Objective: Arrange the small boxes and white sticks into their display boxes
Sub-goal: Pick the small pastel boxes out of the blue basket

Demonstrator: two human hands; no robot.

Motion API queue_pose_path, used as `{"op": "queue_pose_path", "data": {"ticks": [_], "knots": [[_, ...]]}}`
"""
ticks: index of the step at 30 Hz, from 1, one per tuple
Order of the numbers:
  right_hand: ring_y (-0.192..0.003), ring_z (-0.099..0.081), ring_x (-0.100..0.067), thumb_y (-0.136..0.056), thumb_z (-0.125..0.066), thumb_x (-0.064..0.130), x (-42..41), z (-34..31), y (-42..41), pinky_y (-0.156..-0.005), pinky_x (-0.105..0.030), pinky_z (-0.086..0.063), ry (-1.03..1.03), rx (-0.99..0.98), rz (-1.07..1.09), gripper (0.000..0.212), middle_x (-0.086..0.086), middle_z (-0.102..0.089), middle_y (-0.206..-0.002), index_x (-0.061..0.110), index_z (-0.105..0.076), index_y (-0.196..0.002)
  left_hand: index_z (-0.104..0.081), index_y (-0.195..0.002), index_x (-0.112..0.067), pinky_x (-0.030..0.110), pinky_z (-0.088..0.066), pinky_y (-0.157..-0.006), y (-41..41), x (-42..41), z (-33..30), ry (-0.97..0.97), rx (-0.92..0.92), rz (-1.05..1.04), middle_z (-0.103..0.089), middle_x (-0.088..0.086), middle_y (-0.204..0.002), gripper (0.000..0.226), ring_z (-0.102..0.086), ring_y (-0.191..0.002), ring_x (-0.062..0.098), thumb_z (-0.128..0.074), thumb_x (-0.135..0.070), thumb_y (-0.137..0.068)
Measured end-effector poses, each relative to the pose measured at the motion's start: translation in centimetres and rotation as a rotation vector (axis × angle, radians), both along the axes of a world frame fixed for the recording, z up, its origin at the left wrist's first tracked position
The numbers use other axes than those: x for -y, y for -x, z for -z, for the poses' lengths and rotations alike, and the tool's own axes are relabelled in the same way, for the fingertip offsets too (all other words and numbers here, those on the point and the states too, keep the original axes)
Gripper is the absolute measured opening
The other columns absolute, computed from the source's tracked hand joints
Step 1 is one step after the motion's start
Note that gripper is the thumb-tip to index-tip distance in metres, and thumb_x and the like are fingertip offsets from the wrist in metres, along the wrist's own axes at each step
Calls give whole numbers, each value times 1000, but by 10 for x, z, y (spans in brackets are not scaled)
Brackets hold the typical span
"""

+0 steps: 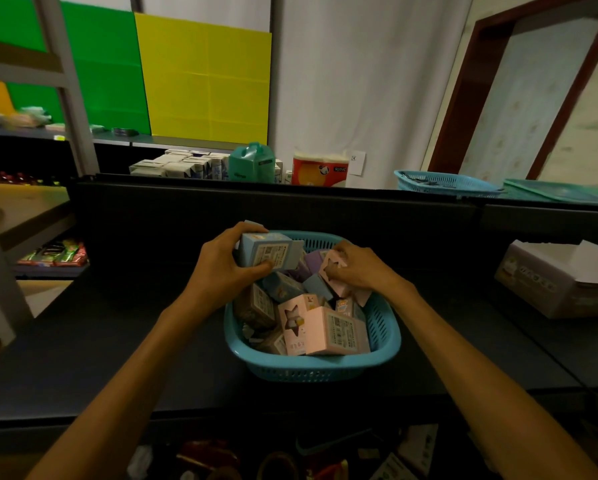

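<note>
Blue basket (311, 367) on dark shelf, full of small boxes.
Left hand (218, 268) grips blue box (268, 252) above rim; right hand (356, 268) pinches pink box (333, 271) inside. Lift each clear singly; keep orientation for display box (553, 285), right.

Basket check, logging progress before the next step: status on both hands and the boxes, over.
Left hand holds a blue box above the basket. Right hand pinches a pink box in the pile. Basket full of boxes. Nothing blocking.
</note>
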State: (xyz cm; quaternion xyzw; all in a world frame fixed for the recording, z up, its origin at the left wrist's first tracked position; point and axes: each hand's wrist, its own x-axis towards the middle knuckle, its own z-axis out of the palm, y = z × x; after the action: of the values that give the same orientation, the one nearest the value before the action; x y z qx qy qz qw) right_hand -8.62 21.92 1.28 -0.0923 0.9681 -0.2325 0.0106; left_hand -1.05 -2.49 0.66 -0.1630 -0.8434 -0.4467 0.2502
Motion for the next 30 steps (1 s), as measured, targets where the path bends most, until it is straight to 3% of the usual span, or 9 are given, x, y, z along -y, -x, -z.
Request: {"op": "queue_pose_path", "data": {"ticks": [3,6,11,18,22,30], "knots": [[-107,-58,-22,-89,-61,29,-4,1,-9,-87,-32,-50,174,-112,-8,51,-9,-55,-128,20,-42,-135,-52,-119,-28,8,-50,-67,-3,-4,-2,3,-24,3,-55,-10,-116,52,-55,-102,1,-75,-15,-73],[-98,-57,-13,-90,-62,26,-17,-10,-20,-72,-17,-48,404,-285,-27,43,-4,-58,-120,19,-45,-130,-52,-121,-25,9,-48,-67,-8,-11,-12,25,-60,-22,-53,-9,-119,55,-53,-105,3,-75,-14,-72],[-94,-65,-11,-91,-61,23,-69,-34,-41,-73,-24,-57,652,-431,-27,40,0,-59,-115,21,-44,-127,-53,-121,-22,4,-48,-65,-23,-44,-43,13,-160,-20,-51,-11,-117,56,-52,-104,3,-77,-13,-70],[-103,-64,-15,-91,-60,27,-190,-16,-53,-77,-34,-58,652,-368,75,45,-1,-56,-124,29,-40,-131,-53,-119,-27,4,-48,-74,-30,-152,-64,19,-184,154,-53,-15,-114,56,-54,-102,-8,-75,-24,-67],[-100,-63,-11,-92,-59,27,-266,-2,-49,-69,-27,-55,720,-302,135,41,1,-57,-123,30,-42,-129,-53,-118,-28,3,-45,-74,-17,-229,-55,76,-192,175,-53,-14,-116,56,-55,-100,-5,-78,-22,-69],[-105,-61,-16,-92,-59,20,-381,32,-15,-70,-23,-52,806,-151,121,32,5,-58,-111,25,-46,-120,-51,-122,-25,4,-41,-77,34,-358,5,172,-61,125,-46,-10,-124,55,-47,-108,0,-75,-20,-73]]}}
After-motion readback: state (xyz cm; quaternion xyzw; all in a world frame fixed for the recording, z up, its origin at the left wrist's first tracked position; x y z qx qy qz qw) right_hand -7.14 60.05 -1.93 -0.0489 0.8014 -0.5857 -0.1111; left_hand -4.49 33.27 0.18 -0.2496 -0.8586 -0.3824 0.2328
